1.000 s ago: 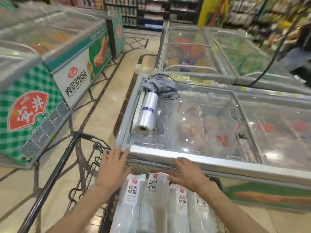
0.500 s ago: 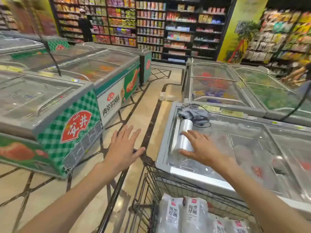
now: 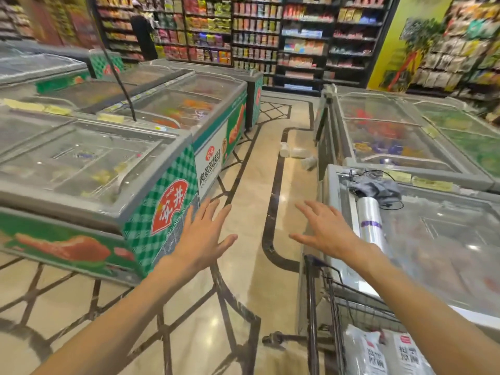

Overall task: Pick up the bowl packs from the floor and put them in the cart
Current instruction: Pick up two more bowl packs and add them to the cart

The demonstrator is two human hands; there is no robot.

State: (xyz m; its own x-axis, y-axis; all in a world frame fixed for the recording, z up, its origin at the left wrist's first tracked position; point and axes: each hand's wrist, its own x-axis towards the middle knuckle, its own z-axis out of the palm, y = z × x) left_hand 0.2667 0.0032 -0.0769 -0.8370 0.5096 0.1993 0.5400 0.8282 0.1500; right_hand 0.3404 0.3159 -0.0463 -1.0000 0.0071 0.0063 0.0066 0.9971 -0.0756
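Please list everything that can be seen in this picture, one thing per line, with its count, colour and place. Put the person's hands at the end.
bowl packs: at least two, clear with white labels, in the cart at bottom right
floor packs: a few, pale, on the floor far down the aisle; count unclear
cart: one, dark wire, bottom right beside the right freezer
left freezers: several, grey tops with green and white sides, left of the aisle
right freezers: several, grey with glass lids, right of the aisle
bag roll: one, clear plastic, on the near right freezer
cloth: one, grey, behind the roll
shelves: many, dark, full of goods, at the back
left hand: one, fingers spread, holds nothing
right hand: one, fingers spread, holds nothing
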